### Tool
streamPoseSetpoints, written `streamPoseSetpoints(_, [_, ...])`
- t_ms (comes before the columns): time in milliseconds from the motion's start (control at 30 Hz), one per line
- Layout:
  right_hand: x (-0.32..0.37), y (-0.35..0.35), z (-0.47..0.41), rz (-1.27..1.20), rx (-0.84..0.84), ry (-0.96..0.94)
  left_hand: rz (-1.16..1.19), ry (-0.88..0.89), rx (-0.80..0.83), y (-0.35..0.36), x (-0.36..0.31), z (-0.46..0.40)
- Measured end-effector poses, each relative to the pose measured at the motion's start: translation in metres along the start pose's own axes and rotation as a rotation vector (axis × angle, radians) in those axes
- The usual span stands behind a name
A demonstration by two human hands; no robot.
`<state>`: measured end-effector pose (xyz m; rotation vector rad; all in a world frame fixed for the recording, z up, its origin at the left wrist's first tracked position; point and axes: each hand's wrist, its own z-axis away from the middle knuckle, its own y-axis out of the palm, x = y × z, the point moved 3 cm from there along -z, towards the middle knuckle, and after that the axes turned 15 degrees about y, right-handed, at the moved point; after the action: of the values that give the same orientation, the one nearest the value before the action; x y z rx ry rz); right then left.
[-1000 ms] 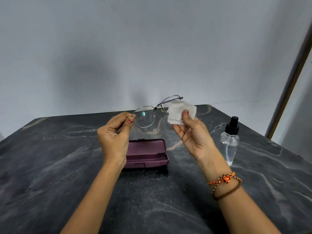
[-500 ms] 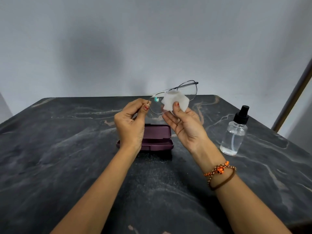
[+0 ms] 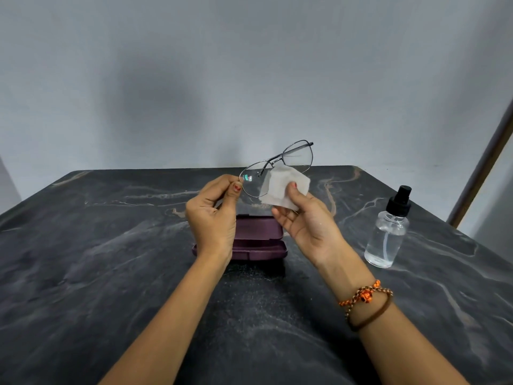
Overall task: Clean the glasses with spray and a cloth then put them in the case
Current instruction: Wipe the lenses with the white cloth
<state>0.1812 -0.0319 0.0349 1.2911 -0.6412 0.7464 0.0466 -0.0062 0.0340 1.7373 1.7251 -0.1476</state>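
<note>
The glasses [image 3: 277, 168] are thin dark wire with clear lenses, held up in the air above the case [image 3: 258, 240] and tilted, the far lens higher than the near one. A small green glint sits on the near lens. The left hand [image 3: 213, 215] has thumb and forefinger pinched together on the frame's near end. The right hand [image 3: 308, 226] holds a white cloth [image 3: 286, 187], thumb clamped on it from the front with the other fingers behind; the cloth lies against the near lens and the bridge. A beaded orange band and a brown one circle the right wrist.

The case is plum-coloured and lies open directly beneath the hands, partly hidden by the left wrist. To the right of the case, well apart, stands a clear spray bottle [image 3: 387, 234] with a black top, upright.

The table [image 3: 111, 273] is dark grey stone with pale veins. Behind the case rises a plain grey wall [image 3: 194, 79], and far right of it a brown strip of frame runs up at a slant.
</note>
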Motion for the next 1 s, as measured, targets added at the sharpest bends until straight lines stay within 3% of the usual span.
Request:
streamPoseSetpoints(333, [-0.005, 0.008, 0.004, 0.106, 0.053, -0.067, -0.083, 0.101, 0.089, 0.006, -0.004, 0.007])
streamPoseSetpoints(567, [-0.003, 0.014, 0.009, -0.058, 0.146, -0.065, -0.065, 0.117, 0.219, 0.011, -0.009, 0.005])
streamPoseSetpoints(1000, [-0.005, 0.015, 0.014, -0.168, 0.171, 0.000, 0.030, -0.076, 0.348, 0.014, -0.009, 0.005])
